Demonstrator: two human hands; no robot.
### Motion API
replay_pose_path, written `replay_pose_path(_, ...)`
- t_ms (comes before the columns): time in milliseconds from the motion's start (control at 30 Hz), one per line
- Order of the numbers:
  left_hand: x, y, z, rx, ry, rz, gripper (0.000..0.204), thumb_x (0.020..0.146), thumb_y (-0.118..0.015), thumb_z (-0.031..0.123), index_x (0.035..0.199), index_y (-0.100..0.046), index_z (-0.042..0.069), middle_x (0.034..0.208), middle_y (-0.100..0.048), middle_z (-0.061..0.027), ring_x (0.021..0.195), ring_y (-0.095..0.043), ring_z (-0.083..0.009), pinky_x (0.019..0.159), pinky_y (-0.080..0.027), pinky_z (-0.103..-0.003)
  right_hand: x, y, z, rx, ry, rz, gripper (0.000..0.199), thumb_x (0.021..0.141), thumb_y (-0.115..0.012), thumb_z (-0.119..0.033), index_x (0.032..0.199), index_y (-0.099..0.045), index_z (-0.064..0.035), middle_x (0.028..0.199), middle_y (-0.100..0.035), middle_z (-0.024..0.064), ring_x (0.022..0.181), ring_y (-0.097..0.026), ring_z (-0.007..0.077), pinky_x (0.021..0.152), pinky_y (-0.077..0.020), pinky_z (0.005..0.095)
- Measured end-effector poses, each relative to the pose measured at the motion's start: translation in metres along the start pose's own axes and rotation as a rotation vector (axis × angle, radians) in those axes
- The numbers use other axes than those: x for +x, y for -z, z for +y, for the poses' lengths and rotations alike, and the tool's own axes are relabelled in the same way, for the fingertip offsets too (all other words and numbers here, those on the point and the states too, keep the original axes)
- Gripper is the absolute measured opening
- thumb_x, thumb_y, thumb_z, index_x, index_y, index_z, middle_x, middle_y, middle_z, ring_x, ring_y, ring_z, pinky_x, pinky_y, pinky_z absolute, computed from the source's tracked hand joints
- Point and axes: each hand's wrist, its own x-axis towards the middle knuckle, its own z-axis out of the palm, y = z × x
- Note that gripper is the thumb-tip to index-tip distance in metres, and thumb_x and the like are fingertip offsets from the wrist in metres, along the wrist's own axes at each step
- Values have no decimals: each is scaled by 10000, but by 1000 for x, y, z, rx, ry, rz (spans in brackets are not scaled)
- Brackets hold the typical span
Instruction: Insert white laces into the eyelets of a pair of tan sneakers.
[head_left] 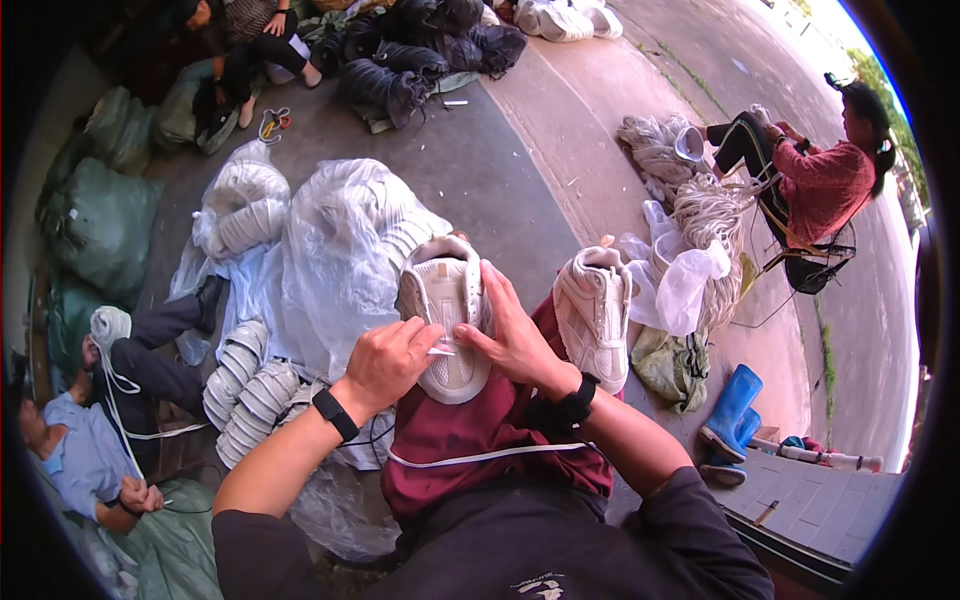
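A cream sneaker (452, 375) rests on my lap, toe toward me, with its tongue showing and no lace across it. My left hand (385, 362) is closed in a pinch at the left of the tongue, on a thin white lace end (440, 351). My right hand (520, 345) grips the shoe's right side, fingers stretched along the collar and thumb pressed on the tongue. A second cream sneaker (592, 320) sits by my right knee, apart from both hands. A white lace (490, 455) lies loosely across my maroon trousers (440, 490).
Stacked pale shoes (250, 400) and plastic-wrapped bundles (340, 240) lie to the left, near a person (75, 460) handling white cord. Cord heaps (710, 215) and another seated person (820, 180) are at the right. Blue boots (733, 410) stand nearer. Dark bundles (400, 75) lie ahead.
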Motion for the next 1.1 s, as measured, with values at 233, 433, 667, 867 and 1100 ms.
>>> replay_pose_path(233, 6, 1, 6, -89, -7, -23, 226, 720, -631, 10, 933, -572, 55, 749, -567, -87, 686, -612, -281, 579, -495, -391, -3, 2, 2, 1, 30, 37, 862, 808, -689, -257, 1433, -185, 57, 1456, -240, 278, 1356, -297, 399, 1098, -300, 395)
replay_pose_path(433, 18, 7, 9, 54, -165, -126, 68, 806, -589, 66, 829, -527, 52, 710, -543, -76, 646, -601, -253, 558, -484, -365, -8, 9, -2, 8, 42, 40, 865, 799, -688, -248, 1426, -186, 71, 1441, -256, 282, 1345, -311, 400, 1100, -301, 394)
replay_pose_path(667, 11, 12, 5, 236, -228, -91, 64, 819, -567, 79, 880, -555, 63, 732, -540, -57, 659, -609, -205, 559, -493, -338, -6, 12, -3, -19, 38, 33, 860, 809, -680, -251, 1418, -184, 99, 1447, -235, 311, 1363, -272, 410, 1117, -267, 392)
replay_pose_path(867, 4, 0, 11, 13, -37, 11, 144, 795, -592, 43, 936, -583, 70, 734, -537, -63, 632, -599, -230, 543, -489, -351, -5, 12, -1, -37, 19, 12, 855, 833, -679, -240, 1435, -162, 76, 1456, -238, 276, 1363, -287, 377, 1115, -266, 384)
replay_pose_path(1100, -5, 3, 4, 65, -57, 106, 123, 797, -589, 32, 915, -572, 62, 736, -544, -55, 633, -597, -228, 548, -487, -356, -5, 10, -2, -21, 21, 15, 858, 832, -678, -239, 1433, -157, 85, 1458, -231, 279, 1364, -285, 378, 1121, -254, 381)
